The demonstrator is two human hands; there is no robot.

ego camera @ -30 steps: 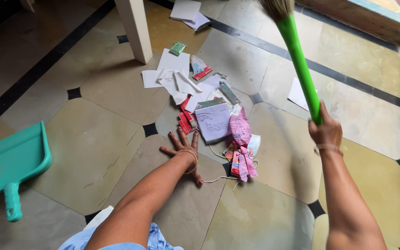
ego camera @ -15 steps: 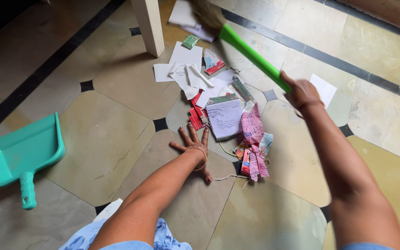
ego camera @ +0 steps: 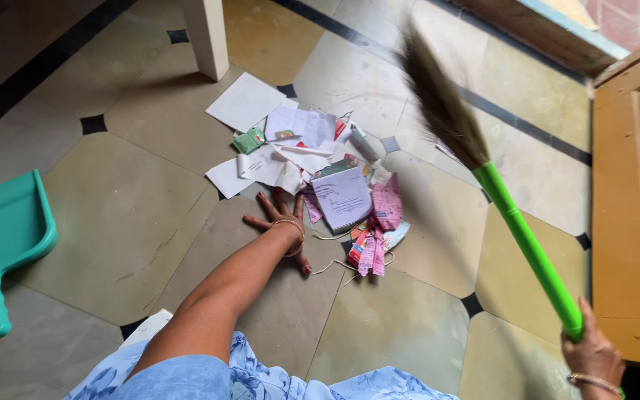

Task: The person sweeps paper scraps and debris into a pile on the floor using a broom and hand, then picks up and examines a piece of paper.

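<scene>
Left hand (ego camera: 281, 226) lies flat on the floor (ego camera: 135, 222), palm down, fingers spread wide and pointing away from the body toward the heap of paper scraps (ego camera: 312, 174). It holds nothing. The fingertips reach the near edge of the heap, just beside a white sheet (ego camera: 261, 169), and a thin bangle sits at the wrist. The left arm runs straight out from the shoulder, stretched low over the tiles, with a blue flowered sleeve at the bottom of the view.

Right hand (ego camera: 592, 357) shows at the lower right corner, closed around the lower end of a green broom handle (ego camera: 531, 252). The handle slants up and to the left from the fist, and the brown bristle head (ego camera: 442, 111) hangs in the air above the floor, blurred, over the tiles to the right of the heap. The broom does not touch the scraps.

Within the heap are white sheets, a lined notebook page (ego camera: 342, 196), pink printed wrappers (ego camera: 381, 222), a small green packet (ego camera: 248, 141) and a loose string near the wrist. A teal dustpan (ego camera: 1, 237) lies on the floor at the far left, well apart from both hands. A pale furniture leg (ego camera: 207, 37) stands beyond the heap, and a wooden door (ego camera: 635, 200) fills the right edge.
</scene>
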